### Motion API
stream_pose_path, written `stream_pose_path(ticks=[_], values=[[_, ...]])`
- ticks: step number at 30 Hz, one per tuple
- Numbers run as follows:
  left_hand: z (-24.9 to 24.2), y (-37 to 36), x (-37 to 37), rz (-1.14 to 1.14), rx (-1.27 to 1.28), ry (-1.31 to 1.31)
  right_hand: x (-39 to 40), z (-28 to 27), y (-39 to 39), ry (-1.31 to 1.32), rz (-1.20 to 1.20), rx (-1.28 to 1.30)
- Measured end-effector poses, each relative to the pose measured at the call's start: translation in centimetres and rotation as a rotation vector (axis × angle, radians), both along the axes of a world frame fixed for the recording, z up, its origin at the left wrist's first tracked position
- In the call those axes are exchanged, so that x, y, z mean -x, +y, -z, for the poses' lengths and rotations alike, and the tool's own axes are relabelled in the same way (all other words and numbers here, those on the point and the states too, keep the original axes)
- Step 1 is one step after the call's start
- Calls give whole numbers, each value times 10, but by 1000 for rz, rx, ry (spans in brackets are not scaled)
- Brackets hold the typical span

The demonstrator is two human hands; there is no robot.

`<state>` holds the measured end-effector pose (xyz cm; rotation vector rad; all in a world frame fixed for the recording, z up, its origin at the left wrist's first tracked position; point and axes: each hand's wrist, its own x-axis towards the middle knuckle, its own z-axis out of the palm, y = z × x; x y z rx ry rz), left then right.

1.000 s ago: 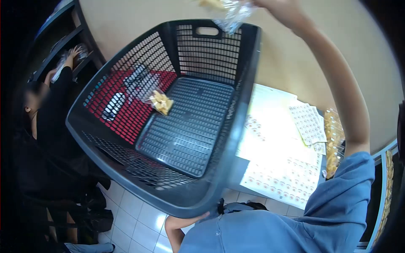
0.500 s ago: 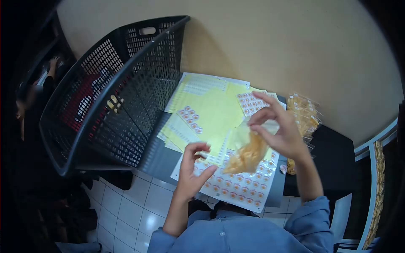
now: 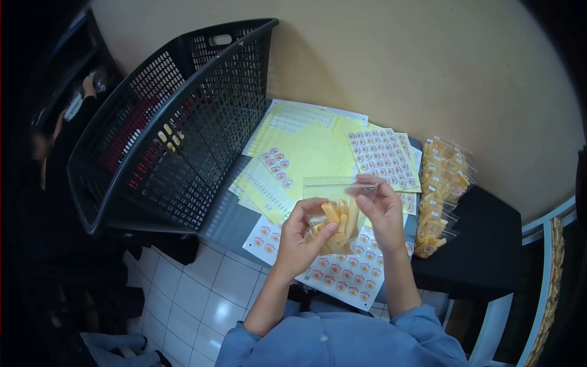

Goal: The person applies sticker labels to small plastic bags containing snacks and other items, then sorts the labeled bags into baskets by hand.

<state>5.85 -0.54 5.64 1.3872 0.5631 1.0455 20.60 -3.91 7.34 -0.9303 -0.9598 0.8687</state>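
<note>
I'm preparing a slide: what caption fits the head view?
Left hand and right hand hold a clear bag of yellow sticks over printed sheets.

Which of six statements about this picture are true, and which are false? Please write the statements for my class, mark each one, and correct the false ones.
1. The left hand and the right hand are both on one clear bag. True.
2. The clear bag has nothing in it. False: it contains yellow pieces.
3. To the left of the sticker sheets is a dark basket. True.
4. The basket's sides are solid, without holes. False: they are full of openings.
5. A row of filled bags lies to the right of the sticker sheets. True.
6. The person's sleeves are bright red. False: both sleeves are blue.
</note>
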Motion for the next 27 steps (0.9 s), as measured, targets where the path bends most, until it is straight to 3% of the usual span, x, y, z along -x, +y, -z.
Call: stream_pose_path(ticks=[4, 6, 8, 10, 16, 18, 23, 27], values=[[3, 5, 10, 10, -64, 2, 18, -1, 9, 28, -33, -24], [-2, 16, 15, -108, -304, 25, 25, -3, 12, 21, -41, -40], [-10, 20, 18, -134, -305, -38, 31, -3, 14, -7, -75, -31], [-16, 19, 22, -78, -20, -49, 35, -4, 16, -35, -76, -49], [-15, 16, 25, -80, -97, -78, 37, -2, 20, -83, -124, -133], [-21, 19, 22, -107, -167, -199, 38, -7, 19, -104, -140, -139], [-19, 26, 19, -126, -119, -199, 40, -11, 20, -188, -106, -121], [-25, 25, 18, -160, -225, -163, 38, -12, 19, -220, -98, -125]])
